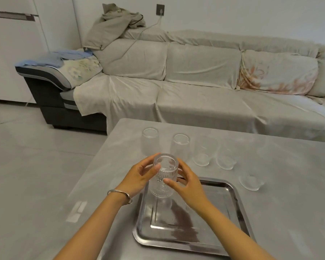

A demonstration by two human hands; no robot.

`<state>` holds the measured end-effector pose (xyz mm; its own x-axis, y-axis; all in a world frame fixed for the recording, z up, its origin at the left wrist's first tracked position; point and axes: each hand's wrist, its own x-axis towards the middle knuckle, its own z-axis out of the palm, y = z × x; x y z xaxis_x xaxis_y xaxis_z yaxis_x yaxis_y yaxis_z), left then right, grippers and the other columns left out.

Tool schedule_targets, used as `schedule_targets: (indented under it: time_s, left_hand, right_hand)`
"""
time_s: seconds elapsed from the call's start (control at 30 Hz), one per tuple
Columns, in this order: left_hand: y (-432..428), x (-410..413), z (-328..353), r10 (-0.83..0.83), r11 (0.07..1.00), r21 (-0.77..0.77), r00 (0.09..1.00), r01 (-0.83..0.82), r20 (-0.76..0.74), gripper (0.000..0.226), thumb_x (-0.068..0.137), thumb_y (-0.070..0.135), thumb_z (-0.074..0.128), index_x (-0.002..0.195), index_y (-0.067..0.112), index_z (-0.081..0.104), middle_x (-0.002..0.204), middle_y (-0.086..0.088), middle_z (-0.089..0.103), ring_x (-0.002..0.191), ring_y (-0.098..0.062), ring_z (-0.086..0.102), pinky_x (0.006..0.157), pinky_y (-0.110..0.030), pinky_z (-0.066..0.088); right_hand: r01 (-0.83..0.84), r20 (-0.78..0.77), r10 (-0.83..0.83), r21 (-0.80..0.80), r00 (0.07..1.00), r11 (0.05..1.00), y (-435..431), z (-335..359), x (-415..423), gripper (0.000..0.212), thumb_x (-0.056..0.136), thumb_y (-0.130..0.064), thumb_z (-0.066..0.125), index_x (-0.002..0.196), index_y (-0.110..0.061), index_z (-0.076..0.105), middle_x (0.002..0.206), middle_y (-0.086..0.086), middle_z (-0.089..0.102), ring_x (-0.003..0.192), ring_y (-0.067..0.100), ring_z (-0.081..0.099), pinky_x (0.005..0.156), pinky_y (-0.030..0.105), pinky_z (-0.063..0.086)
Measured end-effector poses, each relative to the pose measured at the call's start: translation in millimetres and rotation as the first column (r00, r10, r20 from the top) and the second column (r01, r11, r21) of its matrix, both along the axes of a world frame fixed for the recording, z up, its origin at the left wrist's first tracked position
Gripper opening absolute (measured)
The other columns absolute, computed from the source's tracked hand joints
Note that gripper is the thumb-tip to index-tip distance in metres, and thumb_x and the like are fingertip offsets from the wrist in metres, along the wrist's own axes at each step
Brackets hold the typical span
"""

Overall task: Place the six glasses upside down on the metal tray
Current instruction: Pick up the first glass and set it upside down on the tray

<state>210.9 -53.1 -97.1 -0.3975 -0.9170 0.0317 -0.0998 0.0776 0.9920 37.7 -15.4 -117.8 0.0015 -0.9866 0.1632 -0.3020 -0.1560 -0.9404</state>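
A ribbed clear glass (164, 175) is upside down, its thick base on top, over the far left corner of the metal tray (233, 207). My left hand (139, 177) and my right hand (186, 182) hold it from both sides. I cannot tell whether its rim touches the tray. Behind it on the table stand two tall glasses (150, 141) (179, 147). To the right are two rounder glasses (204, 151) (226, 159). A low glass (250, 182) sits beside the tray's far right corner.
The grey table (289, 212) ends at its left edge just beyond my left wrist. A long sofa under a beige cover (195, 91) runs behind the table. A white cabinet (13, 53) stands at the far left.
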Motion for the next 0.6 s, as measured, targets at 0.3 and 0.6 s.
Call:
schedule_targets:
  time_s: [0.3, 0.6]
  left_hand:
    - [-12, 1, -37, -0.004, 0.998, 0.065, 1.000, 0.003, 0.016, 0.056, 0.075, 0.049, 0.058, 0.129, 0.045, 0.044, 0.132, 0.018, 0.053, 0.120, -0.003, 0.050, 0.087, -0.010, 0.047]
    - [-9, 1, -38, 0.002, 0.996, 0.090, 1.000, -0.003, 0.014, 0.059, 0.077, 0.045, 0.057, 0.134, 0.039, 0.042, 0.140, 0.009, 0.049, 0.128, -0.011, 0.046, 0.103, -0.029, 0.043]
  right_hand:
    - [0.000, 0.017, 0.000, 0.042, 1.000, 0.999, -13, -41, -1, 0.068, 0.067, -0.049, 0.074, 0.125, -0.050, 0.039, 0.130, -0.021, 0.051, 0.120, 0.003, 0.052, 0.091, 0.012, 0.048]
    - [0.002, -0.015, -0.001, 0.051, 1.000, 0.999, -10, -43, 2, 0.062, 0.066, -0.057, 0.070, 0.119, -0.060, 0.037, 0.122, -0.038, 0.045, 0.112, -0.012, 0.052, 0.086, 0.007, 0.046]
